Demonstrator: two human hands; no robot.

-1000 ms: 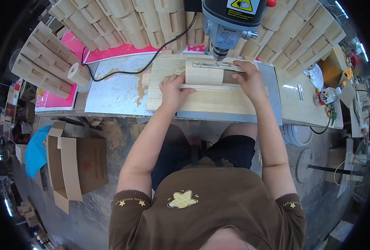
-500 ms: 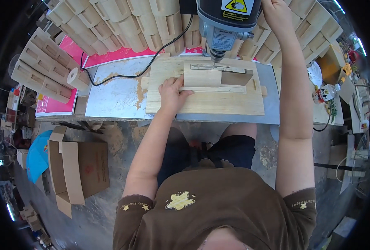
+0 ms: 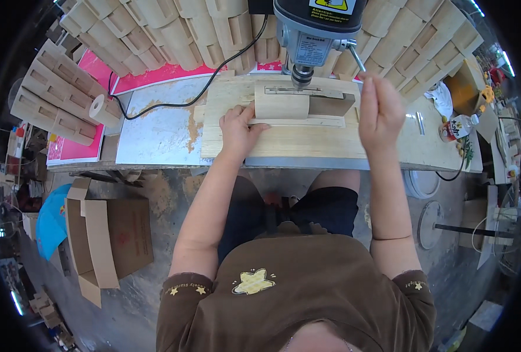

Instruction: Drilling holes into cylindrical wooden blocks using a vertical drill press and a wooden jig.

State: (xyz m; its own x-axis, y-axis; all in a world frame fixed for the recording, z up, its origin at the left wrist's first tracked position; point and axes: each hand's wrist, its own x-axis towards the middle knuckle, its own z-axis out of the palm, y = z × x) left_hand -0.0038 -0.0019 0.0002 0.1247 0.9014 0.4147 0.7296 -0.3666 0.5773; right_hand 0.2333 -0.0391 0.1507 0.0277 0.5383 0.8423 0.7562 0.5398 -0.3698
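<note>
A pale wooden block with a rounded face (image 3: 281,104) lies in a wooden jig on a flat board (image 3: 307,144). My left hand (image 3: 238,130) grips the block's left end, thumb at the front, fingers behind. Over the block stands a drill press (image 3: 314,44), its chuck (image 3: 302,76) lowered close to a slotted strip on the block's top. The drill bit's tip is hidden from me. My right hand (image 3: 382,112) is closed round the end of the drill press's metal feed lever (image 3: 357,57), to the right of the block.
Stacked wooden pieces (image 3: 172,35) line the back of the bench, with more at left (image 3: 58,108). A black cable (image 3: 196,97) crosses the left side. At right stands a bottle (image 3: 457,128). An open cardboard box (image 3: 111,240) sits on the floor.
My right hand has come down and toward me from the upper right, swinging the lever. The chuck has dropped closer to the block. My left hand keeps its hold.
</note>
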